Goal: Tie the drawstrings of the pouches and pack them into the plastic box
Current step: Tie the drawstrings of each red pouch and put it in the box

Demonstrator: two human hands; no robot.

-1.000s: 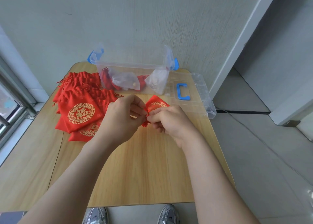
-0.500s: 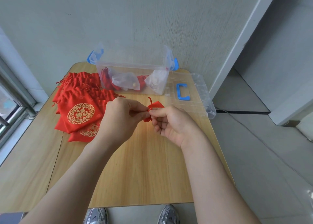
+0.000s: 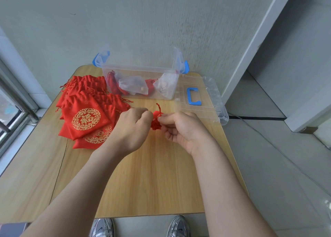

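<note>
Pouches in the stack are showing a gold 福 emblem; your left hand and right hand are both pinching the bunched red pouch.

The red pouch, which a second ago lies spread beyond the right grip with its gold print facing up, is now a small crumpled bunch pinched between the two grips, and the print is out of sight. One drawstring end now stands up above the bunch. The right grip is rolled outward now, so its curled fingers and palm side show. A narrow gap opens between it and the left grip, where before the two pressed together.
</note>
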